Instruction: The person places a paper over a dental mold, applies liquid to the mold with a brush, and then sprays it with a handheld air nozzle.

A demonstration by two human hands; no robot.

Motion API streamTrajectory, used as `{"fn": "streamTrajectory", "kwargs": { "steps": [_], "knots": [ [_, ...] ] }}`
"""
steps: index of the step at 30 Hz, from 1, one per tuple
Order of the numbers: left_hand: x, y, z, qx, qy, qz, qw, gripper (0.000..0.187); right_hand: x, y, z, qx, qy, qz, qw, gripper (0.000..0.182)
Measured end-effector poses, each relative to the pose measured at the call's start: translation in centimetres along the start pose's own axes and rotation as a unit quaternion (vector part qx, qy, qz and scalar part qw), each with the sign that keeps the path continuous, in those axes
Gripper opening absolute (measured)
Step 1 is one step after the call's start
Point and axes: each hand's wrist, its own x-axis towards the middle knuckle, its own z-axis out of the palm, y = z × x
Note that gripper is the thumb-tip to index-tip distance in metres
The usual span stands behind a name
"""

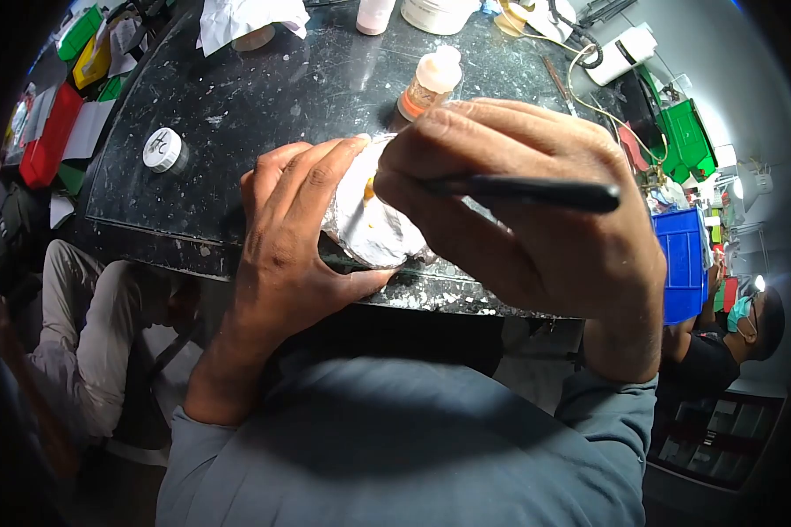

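My left hand (286, 246) cups a small foil-lined dish (373, 230) at the near edge of the black worktop (264, 97), fingers wrapped around its left side. My right hand (518, 206) grips a thin black-handled tool (536, 191), a brush or stick, whose tip reaches into the dish where an orange smear shows. The tool's tip is mostly hidden by my fingers. A small bottle (428, 83) with orange contents and a pale cap stands just behind the dish.
A white round cap (163, 148) lies on the worktop's left. Crumpled white paper (242, 22) and white containers (435, 13) sit at the back. Blue bin (681, 263) and green box (685, 140) stand right; a masked person (738, 329) sits lower right, another person's sleeve (79, 325) left.
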Motion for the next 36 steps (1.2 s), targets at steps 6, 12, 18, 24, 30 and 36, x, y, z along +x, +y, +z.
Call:
{"fn": "streamTrajectory", "kwargs": {
  "steps": [6, 12, 18, 24, 30, 36],
  "knots": [
    [0.3, 0.1, -0.2, 0.016, 0.001, 0.01, 1.0, 0.098, -0.3, 0.6, 0.0, 0.028, -0.013, 0.015, 0.999, 0.011],
    [0.4, 0.3, -0.1, 0.039, -0.005, -0.007, 0.999, 0.097, -1.3, 1.2, 0.2, 0.008, 0.019, 0.053, 0.998, 0.006],
    [0.3, 0.0, -0.2, 0.039, -0.003, 0.006, 0.999, 0.096, -1.8, 1.8, 0.6, -0.004, 0.05, 0.081, 0.995, 0.009],
    [0.4, 0.3, -0.4, 0.041, -0.01, 0.003, 0.999, 0.096, -2.0, 2.2, 0.4, 0.02, 0.073, 0.089, 0.993, 0.011],
    [0.3, 0.1, -0.2, 0.031, 0.001, 0.006, 1.0, 0.096, -2.6, 1.7, 0.0, 0.02, 0.069, 0.108, 0.992, 0.013],
    [0.6, 0.1, -0.6, 0.008, -0.014, -0.008, 1.0, 0.096, -5.3, 1.8, -0.6, 0.069, 0.074, 0.195, 0.976, 0.017]
  ]
}}
